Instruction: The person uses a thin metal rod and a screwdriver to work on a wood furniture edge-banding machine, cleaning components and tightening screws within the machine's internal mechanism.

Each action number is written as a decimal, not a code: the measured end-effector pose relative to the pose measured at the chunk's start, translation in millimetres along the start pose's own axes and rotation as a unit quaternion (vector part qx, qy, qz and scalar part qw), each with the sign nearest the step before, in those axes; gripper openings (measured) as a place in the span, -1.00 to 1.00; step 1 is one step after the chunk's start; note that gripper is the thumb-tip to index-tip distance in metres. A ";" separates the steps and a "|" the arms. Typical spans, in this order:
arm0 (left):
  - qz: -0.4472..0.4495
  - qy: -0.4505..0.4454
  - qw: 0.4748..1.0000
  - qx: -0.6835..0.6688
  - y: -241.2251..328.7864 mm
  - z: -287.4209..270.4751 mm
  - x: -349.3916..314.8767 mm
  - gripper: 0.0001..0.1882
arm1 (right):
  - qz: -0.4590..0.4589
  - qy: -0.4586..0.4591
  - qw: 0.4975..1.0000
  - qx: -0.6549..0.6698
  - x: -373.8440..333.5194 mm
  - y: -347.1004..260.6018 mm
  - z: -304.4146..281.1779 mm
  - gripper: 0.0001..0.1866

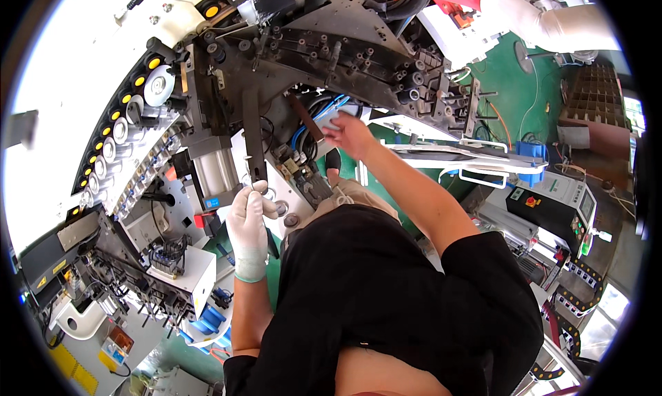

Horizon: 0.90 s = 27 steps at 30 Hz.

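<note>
My left hand (249,220), in a white glove, is closed in a pinch just below the lower end of a dark upright metal bar (253,130). What sits between its fingertips is too small to make out. My right hand (350,135) is bare, with its fingers partly bent and apart. It hovers beside a reddish-brown strip (304,116) and blue and black hoses (318,117); whether the fingertips touch the strip is unclear. Above both hands spans a dark machine plate (331,55) carrying many bolts and pins.
To the left, a curved row of rollers (120,130) with yellow-centred parts lines a white panel. A silver cylinder (216,172) stands beside my left hand. On the right are a white rail frame (469,158) and a control box (552,203) with a red button.
</note>
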<state>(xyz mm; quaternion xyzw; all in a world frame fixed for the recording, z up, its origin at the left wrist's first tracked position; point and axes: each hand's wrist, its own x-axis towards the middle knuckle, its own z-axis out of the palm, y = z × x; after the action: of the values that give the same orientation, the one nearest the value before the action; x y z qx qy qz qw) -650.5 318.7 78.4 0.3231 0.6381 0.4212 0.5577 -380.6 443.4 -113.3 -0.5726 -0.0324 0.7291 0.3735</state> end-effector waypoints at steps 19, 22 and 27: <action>0.366 0.129 0.799 0.460 33.3 -18.9 94.4 -0.41 | -0.367 -0.027 0.796 -0.480 -132.8 -128.5 87.2 -0.54; 0.299 0.154 0.762 0.554 14.7 -41.2 82.3 -0.30 | -0.512 0.013 0.611 -0.604 -108.3 -167.8 105.5 -0.54; 0.288 0.177 0.765 0.548 11.9 -30.1 96.9 -0.41 | -0.458 0.070 0.514 -0.722 -81.2 -202.3 134.5 -0.60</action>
<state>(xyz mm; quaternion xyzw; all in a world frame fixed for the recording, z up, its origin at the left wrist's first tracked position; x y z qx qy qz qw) -697.3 404.0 47.2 0.6620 0.7248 0.1903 0.0154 -388.2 592.8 94.6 -0.6004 -0.7790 0.1401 0.1143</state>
